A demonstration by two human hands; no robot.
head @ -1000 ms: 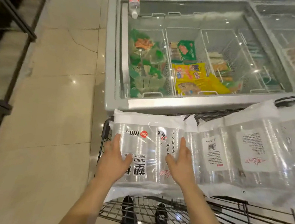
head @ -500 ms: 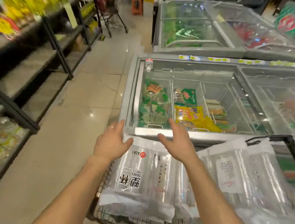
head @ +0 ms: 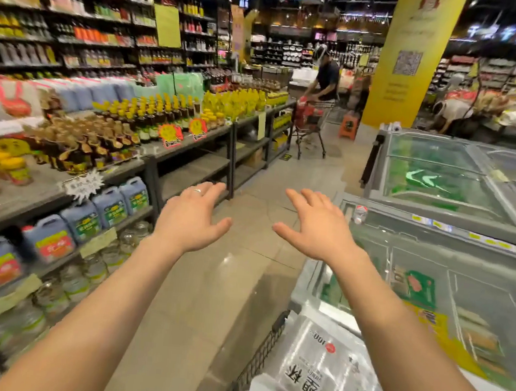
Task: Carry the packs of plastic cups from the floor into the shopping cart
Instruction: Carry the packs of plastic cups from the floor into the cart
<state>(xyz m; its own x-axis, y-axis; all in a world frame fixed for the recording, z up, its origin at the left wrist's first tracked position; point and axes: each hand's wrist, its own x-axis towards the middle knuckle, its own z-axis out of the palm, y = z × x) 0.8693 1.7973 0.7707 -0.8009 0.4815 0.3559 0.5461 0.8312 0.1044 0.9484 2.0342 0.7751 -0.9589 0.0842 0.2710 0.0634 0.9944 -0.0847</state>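
At the far left, shelves (head: 66,160) stocked with bottles and jugs are seen running along the aisle, with blue jugs (head: 105,210) on a lower shelf. The left hand (head: 190,220) is held out over the tiled floor (head: 210,300), palm down, its fingers spread and slightly curled; a ring (head: 197,190) is worn on one finger. Nothing is held or touched by this hand, so its grip is released. Just beside it, the right hand (head: 319,228) is held at the same height, also palm down with fingers splayed, and it too is empty and touches nothing. Both forearms are stretched forward from the bottom of the view.

Below the right forearm, a pack of plastic cups (head: 316,375) is seen lying flat in the shopping cart (head: 254,360), at the cart's left edge. Its long axis runs away from the wearer, toward the freezer, and the printed label faces up. Whether other packs lie beside it cannot be told, as the arm covers that part.

To the right, a chest freezer (head: 431,273) with a glass lid stands just beyond the cart, and a second one (head: 439,177) stands behind it.
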